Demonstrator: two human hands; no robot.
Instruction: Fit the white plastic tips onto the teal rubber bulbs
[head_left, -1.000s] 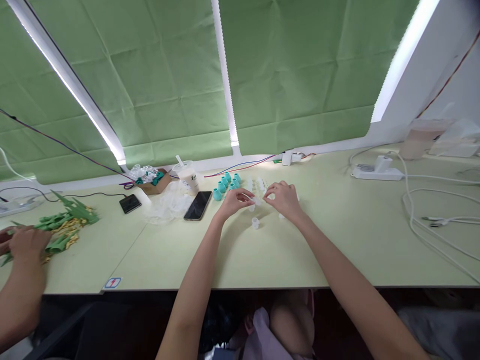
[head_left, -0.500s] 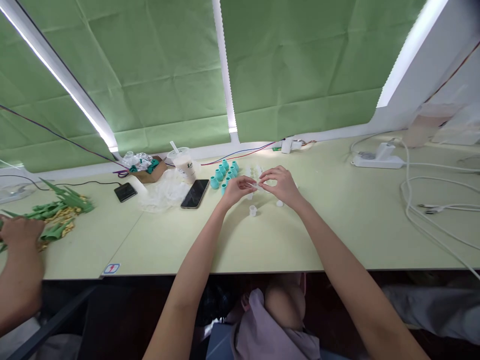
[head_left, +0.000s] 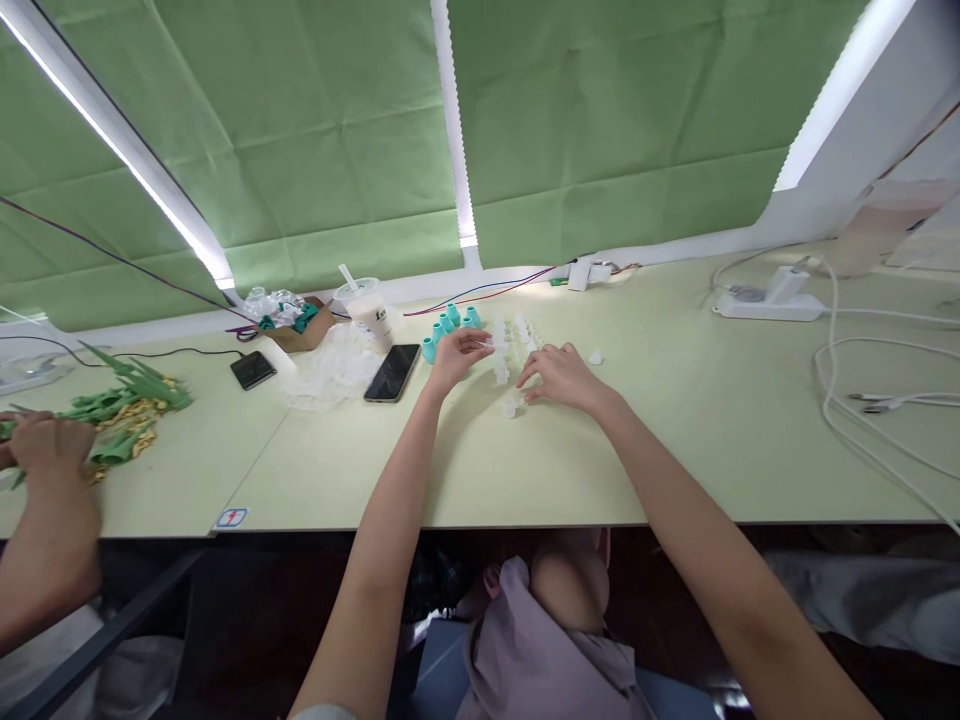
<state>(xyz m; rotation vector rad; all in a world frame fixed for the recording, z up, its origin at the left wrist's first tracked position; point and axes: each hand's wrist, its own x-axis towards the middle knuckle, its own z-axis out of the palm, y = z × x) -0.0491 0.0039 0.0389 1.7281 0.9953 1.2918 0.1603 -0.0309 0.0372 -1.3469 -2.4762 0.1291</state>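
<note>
My left hand [head_left: 457, 360] is closed in a pinch, with a small translucent white plastic piece at its fingertips. Beside and behind it stand several turquoise vase-shaped pieces [head_left: 448, 322], partly hidden by the hand. My right hand [head_left: 561, 378] reaches down with thumb and finger a little apart, close to a small translucent plastic cup [head_left: 511, 408] on the table. Whether the fingertips touch that cup is too small to tell. Between and beyond my hands lie rows of small translucent white pieces [head_left: 501, 365]. One more white piece [head_left: 595, 357] sits right of my right hand.
To the left lie a phone [head_left: 392, 373], a crumpled clear plastic bag [head_left: 334, 370], a drink cup [head_left: 367, 308] and a cardboard box [head_left: 307, 328]. A co-worker's hand [head_left: 52, 440] is among green and yellow pieces [head_left: 124, 410]. A power strip [head_left: 769, 305] and white cables [head_left: 832, 380] are at right.
My hands were together over the small pieces and have moved apart. The left went slightly left; the right came down toward the small translucent cup. The view has shifted slightly.
</note>
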